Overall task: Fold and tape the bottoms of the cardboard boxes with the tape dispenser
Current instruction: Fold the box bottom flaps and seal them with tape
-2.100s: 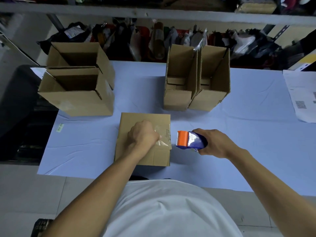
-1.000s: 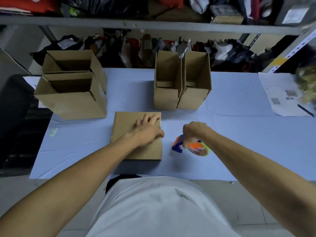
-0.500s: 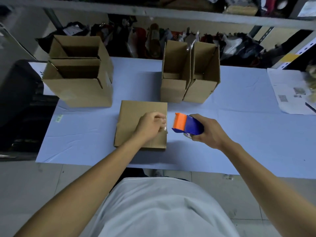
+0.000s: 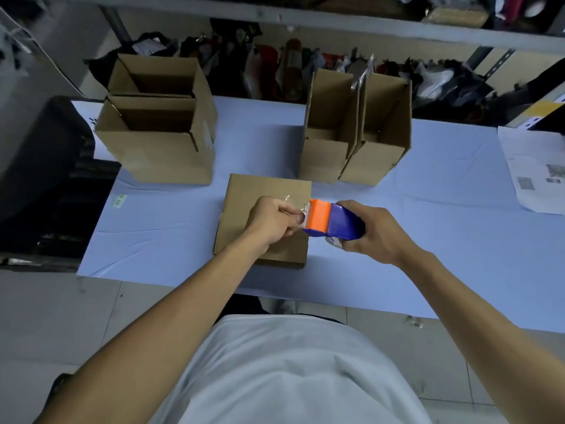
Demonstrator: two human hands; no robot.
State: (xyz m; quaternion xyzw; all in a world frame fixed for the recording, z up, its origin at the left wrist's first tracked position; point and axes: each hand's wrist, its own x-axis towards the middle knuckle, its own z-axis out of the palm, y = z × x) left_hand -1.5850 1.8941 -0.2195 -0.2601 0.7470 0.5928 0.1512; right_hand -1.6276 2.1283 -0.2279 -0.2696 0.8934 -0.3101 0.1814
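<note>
Since half a second ago, we note that the blue and orange plastic tape dispenser [image 4: 331, 221] has closed in on the near box, so its orange front now sits at that box's right edge instead of standing just clear of it.

We find the right hand [image 4: 371, 232] wrapped around the dispenser's blue rear body, fingers curled under it and thumb along the top. The left hand [image 4: 272, 220] is curled over the box top, thumb and fingers pinching the free end of the clear, glossy tape [image 4: 298, 209] right at the dispenser's mouth; the tape end looks crinkled and catches the light.

The flat-topped brown corrugated cardboard box [image 4: 244, 203] lies with its closed flaps facing up, near the front edge of the pale blue cloth-covered table [image 4: 171, 221], whose cover shows soft creases. We cannot tell whether tape already adheres along the seam beneath the left hand.

Further back on the left, two open brown cardboard boxes [image 4: 159, 154] stand touching, one behind the other. At centre rear, two taller open cardboard boxes [image 4: 354, 130] stand side by side, touching. White printed paper sheets [image 4: 535, 169] lie at the table's right end. A cluttered metal shelf [image 4: 305, 16] runs behind.
</note>
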